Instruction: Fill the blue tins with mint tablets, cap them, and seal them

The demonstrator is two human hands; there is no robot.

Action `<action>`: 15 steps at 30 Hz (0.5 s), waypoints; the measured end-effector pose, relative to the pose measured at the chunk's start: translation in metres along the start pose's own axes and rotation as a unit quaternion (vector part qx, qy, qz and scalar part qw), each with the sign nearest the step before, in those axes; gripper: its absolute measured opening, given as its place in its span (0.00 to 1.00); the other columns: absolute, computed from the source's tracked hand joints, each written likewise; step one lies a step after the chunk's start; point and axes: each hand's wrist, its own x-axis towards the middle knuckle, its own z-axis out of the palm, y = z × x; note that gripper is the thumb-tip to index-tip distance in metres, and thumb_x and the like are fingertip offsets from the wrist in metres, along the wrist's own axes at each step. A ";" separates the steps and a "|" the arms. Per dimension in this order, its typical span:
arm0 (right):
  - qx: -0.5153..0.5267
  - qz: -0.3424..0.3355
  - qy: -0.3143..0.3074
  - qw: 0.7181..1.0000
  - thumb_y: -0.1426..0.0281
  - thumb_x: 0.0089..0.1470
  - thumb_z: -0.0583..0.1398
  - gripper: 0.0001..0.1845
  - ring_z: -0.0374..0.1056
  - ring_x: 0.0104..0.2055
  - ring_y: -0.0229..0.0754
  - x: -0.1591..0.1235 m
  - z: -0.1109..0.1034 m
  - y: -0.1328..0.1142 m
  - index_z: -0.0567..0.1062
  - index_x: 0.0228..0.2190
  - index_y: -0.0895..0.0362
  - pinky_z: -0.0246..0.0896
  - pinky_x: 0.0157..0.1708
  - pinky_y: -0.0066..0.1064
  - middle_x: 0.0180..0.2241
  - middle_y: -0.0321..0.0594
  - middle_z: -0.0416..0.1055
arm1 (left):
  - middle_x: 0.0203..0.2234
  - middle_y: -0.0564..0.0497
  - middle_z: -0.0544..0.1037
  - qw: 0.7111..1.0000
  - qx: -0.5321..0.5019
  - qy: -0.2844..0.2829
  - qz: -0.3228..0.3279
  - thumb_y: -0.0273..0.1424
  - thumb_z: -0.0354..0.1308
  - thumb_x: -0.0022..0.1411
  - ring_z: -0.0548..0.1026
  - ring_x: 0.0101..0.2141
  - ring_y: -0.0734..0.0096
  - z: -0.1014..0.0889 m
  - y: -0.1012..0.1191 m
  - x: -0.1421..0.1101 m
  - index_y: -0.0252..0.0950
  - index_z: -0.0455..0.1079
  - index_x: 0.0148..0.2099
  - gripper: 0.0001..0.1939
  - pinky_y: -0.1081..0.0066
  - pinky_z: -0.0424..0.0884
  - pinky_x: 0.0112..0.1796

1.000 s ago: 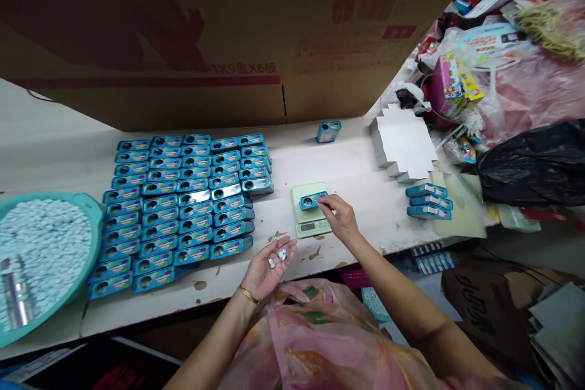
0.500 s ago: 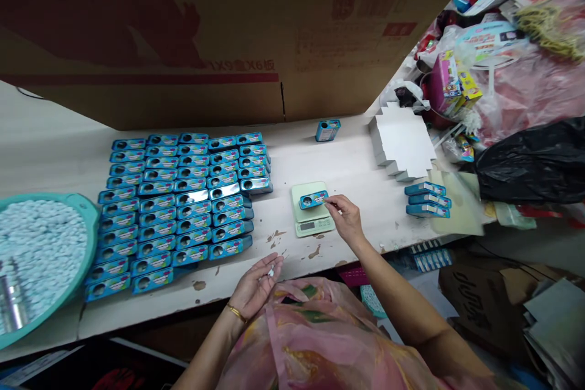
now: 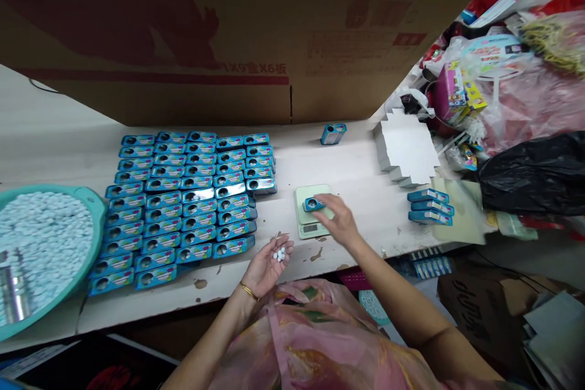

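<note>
My left hand (image 3: 267,262) is cupped palm up near the table's front edge, holding a few small white tablets (image 3: 279,253). My right hand (image 3: 337,219) reaches over the pale green scale (image 3: 307,215), fingers on the blue tin (image 3: 313,203) that lies on its platform; the fingers are blurred by motion. Left of the scale, several rows of the same blue tins (image 3: 187,201) lie on the white table (image 3: 347,173).
A teal basin (image 3: 89,207) full of white tablets with a metal scoop (image 3: 13,292) sits at far left. Three stacked tins (image 3: 428,206), one upright tin (image 3: 332,133) and flat white cartons (image 3: 404,146) lie right. Cardboard stands behind; bags and clutter at right.
My left hand closed briefly and is cupped open again with the tablets showing. My right hand slid further over the tin on the scale.
</note>
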 end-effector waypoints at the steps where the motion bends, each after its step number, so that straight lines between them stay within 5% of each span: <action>1: -0.025 0.024 0.031 0.999 0.67 0.47 0.58 0.19 0.58 0.46 0.42 0.003 -0.008 0.008 0.66 0.44 0.54 0.54 0.46 0.38 0.42 0.43 0.65 | 0.30 0.42 0.74 1.000 0.003 0.004 0.005 0.26 0.50 0.54 0.73 0.30 0.72 -0.001 0.002 0.000 0.27 0.68 0.38 0.11 0.77 0.69 0.27; 6: -0.063 0.023 -0.013 0.998 0.65 0.45 0.59 0.20 0.58 0.46 0.43 0.006 -0.028 0.025 0.66 0.43 0.54 0.54 0.45 0.39 0.42 0.43 0.64 | 0.35 0.41 0.73 0.999 0.022 0.006 0.030 0.18 0.50 0.51 0.72 0.36 0.70 -0.004 0.004 -0.005 0.27 0.68 0.39 0.12 0.76 0.69 0.34; 10: -0.025 -0.039 -0.120 0.992 0.68 0.49 0.55 0.13 0.59 0.41 0.40 -0.011 0.000 -0.011 0.69 0.39 0.56 0.56 0.41 0.34 0.37 0.42 0.66 | 0.38 0.41 0.72 0.997 0.051 -0.038 0.043 0.18 0.52 0.49 0.70 0.39 0.70 0.009 0.002 -0.007 0.28 0.67 0.41 0.14 0.74 0.66 0.39; 15: -0.103 -0.073 -0.224 0.966 0.71 0.52 0.52 0.11 0.58 0.37 0.39 -0.019 0.033 -0.039 0.69 0.39 0.56 0.53 0.38 0.32 0.32 0.41 0.65 | 0.38 0.47 0.72 0.993 0.060 -0.085 0.059 0.18 0.53 0.49 0.71 0.36 0.73 0.025 0.000 -0.008 0.32 0.69 0.40 0.14 0.71 0.64 0.42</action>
